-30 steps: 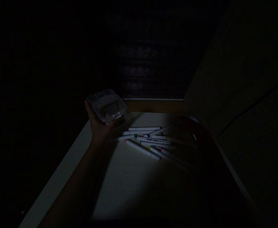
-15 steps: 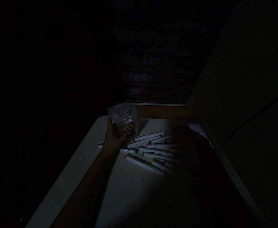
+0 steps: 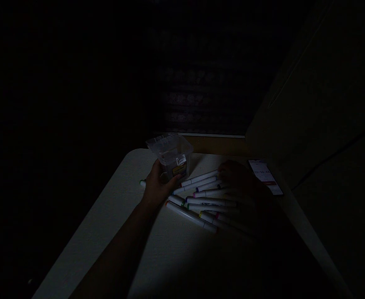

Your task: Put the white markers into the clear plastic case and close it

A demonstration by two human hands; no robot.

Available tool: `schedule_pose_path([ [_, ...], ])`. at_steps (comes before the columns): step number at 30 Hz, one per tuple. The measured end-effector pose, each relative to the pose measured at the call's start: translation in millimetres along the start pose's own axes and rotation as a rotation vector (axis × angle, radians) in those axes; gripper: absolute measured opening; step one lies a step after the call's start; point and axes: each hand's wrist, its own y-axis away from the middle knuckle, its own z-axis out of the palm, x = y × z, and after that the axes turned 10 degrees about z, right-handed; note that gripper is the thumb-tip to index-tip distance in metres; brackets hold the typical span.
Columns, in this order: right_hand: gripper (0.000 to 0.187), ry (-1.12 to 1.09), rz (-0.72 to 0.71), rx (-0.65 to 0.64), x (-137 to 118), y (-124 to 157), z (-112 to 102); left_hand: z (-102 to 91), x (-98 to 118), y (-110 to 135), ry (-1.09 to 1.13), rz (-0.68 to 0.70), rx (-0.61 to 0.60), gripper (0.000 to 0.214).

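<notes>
The scene is very dark. My left hand (image 3: 158, 187) is wrapped round a small clear plastic box (image 3: 171, 157) with a yellow label, standing upright on the white table (image 3: 107, 236). Several white markers (image 3: 201, 197) with coloured ends lie in a loose pile just right of the box. My right hand (image 3: 238, 176) rests in shadow over the far right part of that pile; its fingers are too dark to read. One marker (image 3: 143, 182) pokes out behind my left wrist.
A phone (image 3: 265, 176) with a lit screen lies near the table's right edge. A dark wall rises on the right, and a dim ledge runs behind the table. The table's left edge slants toward me.
My left hand has brought the box down from a tilted, raised position and turned it upright onto the table beside the markers. My right hand has shifted slightly left over the pile.
</notes>
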Motion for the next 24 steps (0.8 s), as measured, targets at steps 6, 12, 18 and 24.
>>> schedule_pose_path([
  [6, 0.025, -0.09, -0.319, -0.066, -85, 15, 24, -0.7, 2, -1, -0.043, 0.033, 0.018, 0.07],
  [12, 0.03, 0.008, -0.302, -0.027, -106, 22, 44, -1.4, 0, -2, -0.123, 0.084, -0.004, 0.072],
  [18, 0.023, 0.022, -0.252, -0.119, -95, 24, 30, -7.9, -8, -1, -0.294, 0.166, 0.039, 0.072],
  [24, 0.033, -0.037, -0.343, -0.065, -106, 37, 37, -8.5, -13, 0, -0.318, 0.166, 0.044, 0.076],
])
